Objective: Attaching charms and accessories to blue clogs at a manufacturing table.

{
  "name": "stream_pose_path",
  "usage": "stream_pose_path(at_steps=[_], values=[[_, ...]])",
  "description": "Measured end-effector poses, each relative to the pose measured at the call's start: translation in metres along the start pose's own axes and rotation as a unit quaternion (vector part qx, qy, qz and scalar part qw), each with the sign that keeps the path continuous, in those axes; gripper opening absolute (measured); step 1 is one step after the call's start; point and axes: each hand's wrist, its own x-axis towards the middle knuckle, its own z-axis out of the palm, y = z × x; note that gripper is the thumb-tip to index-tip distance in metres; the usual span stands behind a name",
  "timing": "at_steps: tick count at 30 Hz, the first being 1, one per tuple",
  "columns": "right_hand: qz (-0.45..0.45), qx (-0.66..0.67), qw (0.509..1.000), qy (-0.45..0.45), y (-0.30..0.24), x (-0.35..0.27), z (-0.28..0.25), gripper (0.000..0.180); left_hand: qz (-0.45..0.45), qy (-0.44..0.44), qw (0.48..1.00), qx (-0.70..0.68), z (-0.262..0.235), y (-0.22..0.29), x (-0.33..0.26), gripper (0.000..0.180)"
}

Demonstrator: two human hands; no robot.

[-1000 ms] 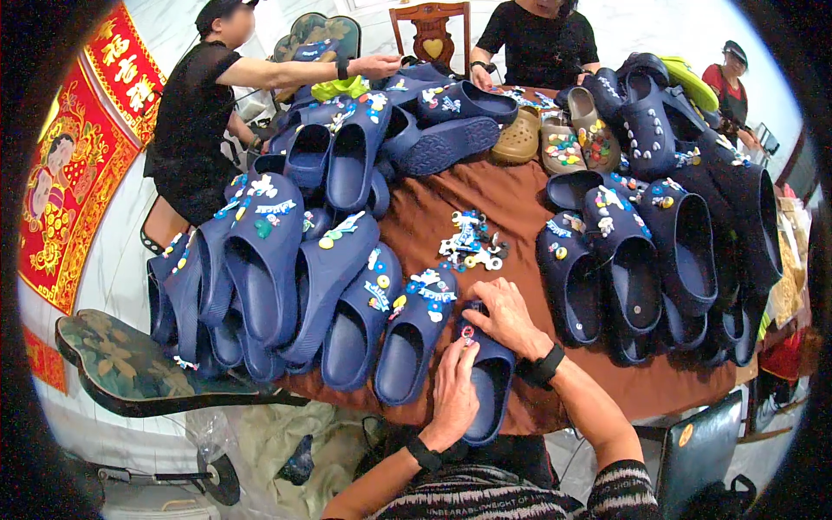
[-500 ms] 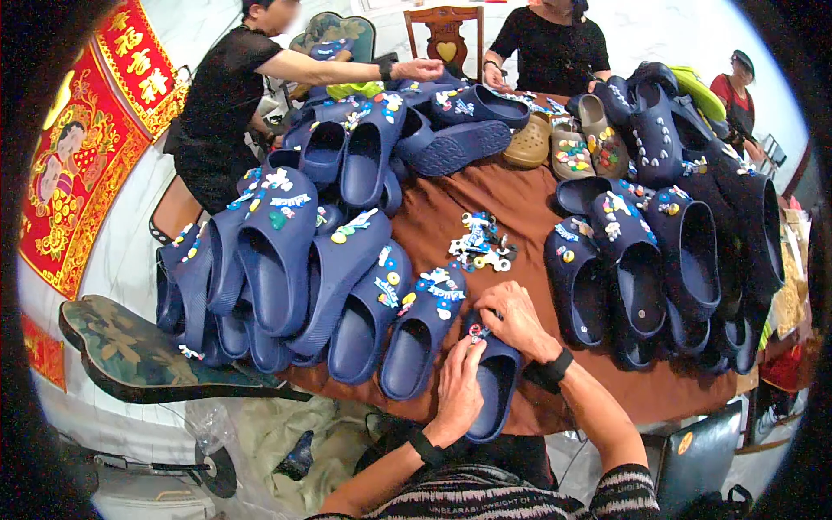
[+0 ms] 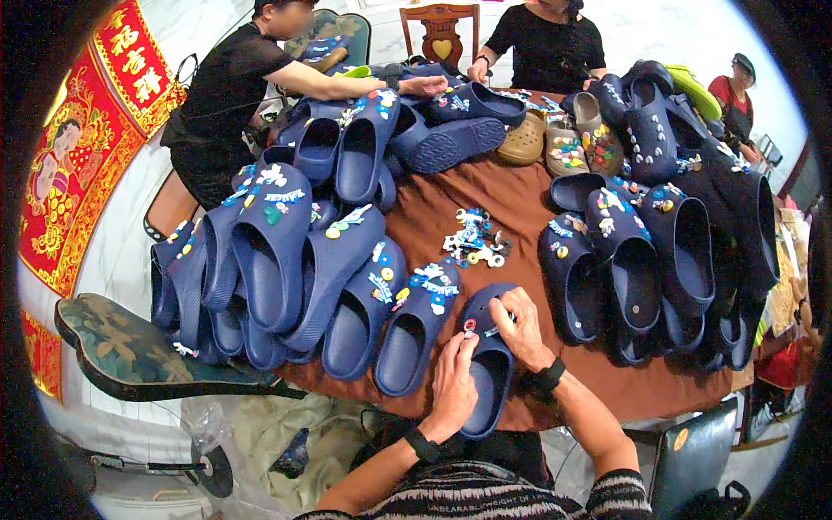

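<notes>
A navy blue clog [image 3: 488,397] lies at the table's near edge, its toe pointing away from me. My left hand [image 3: 452,386] grips its left side, fingertips beside a small red-and-white shoe charm [image 3: 469,327] on the upper. Over the right side of the toe, my right hand [image 3: 517,328] is closed, pinching a small whitish charm [image 3: 493,331] against the upper; its fingertips are partly hidden. Beyond the toe lies a heap of loose blue, white and black charms [image 3: 475,238]. Left of my hands stands a decorated navy clog [image 3: 418,334].
Many navy clogs with charms crowd both sides of the brown tablecloth [image 3: 425,221]. Tan clogs [image 3: 523,139] sit at the back. Two people work across the table, and one reaches over the far clogs. A patterned chair [image 3: 147,351] stands at left, a dark chair [image 3: 693,455] at right.
My right hand has shifted off the toe to its right side, uncovering the toe and the whitish charm. The left hand stays on the clog. The far person's reaching arm has lowered slightly.
</notes>
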Motion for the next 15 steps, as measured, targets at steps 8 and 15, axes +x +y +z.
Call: stream_pose_path(at_steps=[8,15], values=[[0.2,0.166,0.965,0.021,0.004,0.002,-0.006,0.045,0.011,-0.002,0.998,-0.055,-0.003,-0.005,0.001,0.066],[0.236,0.169,0.956,0.04,0.02,0.083,-0.007,0.049,0.033,-0.018,0.997,-0.065,-0.013,-0.016,0.026,0.068]])
